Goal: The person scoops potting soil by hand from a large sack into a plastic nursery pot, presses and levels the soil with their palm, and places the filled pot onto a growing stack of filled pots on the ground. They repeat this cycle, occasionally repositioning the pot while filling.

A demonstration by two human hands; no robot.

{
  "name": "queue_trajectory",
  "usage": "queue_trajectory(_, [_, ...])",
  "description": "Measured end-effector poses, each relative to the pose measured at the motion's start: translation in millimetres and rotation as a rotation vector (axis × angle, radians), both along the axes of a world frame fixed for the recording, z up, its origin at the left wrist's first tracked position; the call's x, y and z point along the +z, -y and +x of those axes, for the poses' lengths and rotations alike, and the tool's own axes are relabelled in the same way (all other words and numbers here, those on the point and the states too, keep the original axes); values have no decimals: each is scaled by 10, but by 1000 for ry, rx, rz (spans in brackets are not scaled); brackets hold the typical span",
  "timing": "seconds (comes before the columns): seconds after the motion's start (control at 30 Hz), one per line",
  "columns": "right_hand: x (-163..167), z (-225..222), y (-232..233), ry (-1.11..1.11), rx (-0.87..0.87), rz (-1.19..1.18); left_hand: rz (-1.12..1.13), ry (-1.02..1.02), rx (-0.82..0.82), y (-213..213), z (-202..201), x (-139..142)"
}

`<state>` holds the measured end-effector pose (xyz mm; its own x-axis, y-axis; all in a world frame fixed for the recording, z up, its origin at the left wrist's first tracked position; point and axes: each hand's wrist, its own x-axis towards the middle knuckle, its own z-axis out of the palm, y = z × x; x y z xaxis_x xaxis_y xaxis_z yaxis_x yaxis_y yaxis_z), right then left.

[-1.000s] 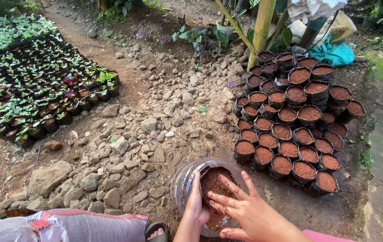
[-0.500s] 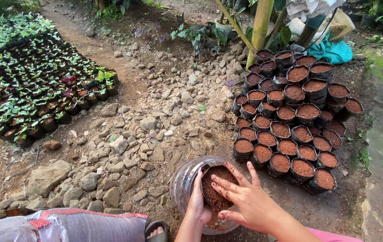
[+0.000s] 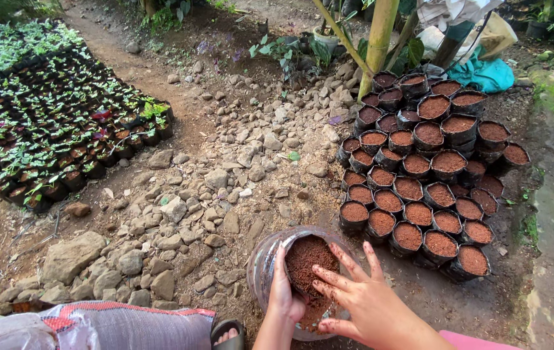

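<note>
Your right hand (image 3: 371, 304) has its fingers (image 3: 348, 256) spread wide and lies flat on the brown soil (image 3: 306, 259) inside the clear bag (image 3: 264, 266). Your left hand (image 3: 284, 291) grips the bag's rim from inside, with the fingers tucked in the soil and the thumb hidden. Both forearms come up from the lower edge. The bag stands on stony ground (image 3: 186, 214), just beside a cluster of filled black pots (image 3: 426, 188). Seedling pots (image 3: 56, 136) are well apart, on the left.

Head camera looks steeply down, close above stony ground (image 3: 212, 194).
</note>
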<state>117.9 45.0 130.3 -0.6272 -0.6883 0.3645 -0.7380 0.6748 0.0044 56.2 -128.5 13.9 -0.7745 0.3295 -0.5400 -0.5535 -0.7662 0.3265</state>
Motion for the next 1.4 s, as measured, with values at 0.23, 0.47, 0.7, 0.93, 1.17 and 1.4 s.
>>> queue_trajectory(0.23, [35, -40, 63, 163, 18, -32, 17, -31, -9, -66, 39, -33])
queue_trajectory(0.47, [127, -230, -51, 389, -636, -294, -67, 25, 87, -105, 28, -33])
queue_trajectory(0.7, [44, -303, -28, 448, -741, -89, -35, -46, 20, -126, 79, -26])
queue_trajectory(0.93, [91, -389, -99, 260, -685, -238, 59, 33, -15, -135, 85, -13])
queue_trajectory(1.17, [103, -185, -53, 322, -511, -351, -13, 39, 103, -170, 108, 58])
queue_trajectory(1.4, [-4, -86, 123, 353, -577, -103, -36, 63, 133, -206, 105, 35])
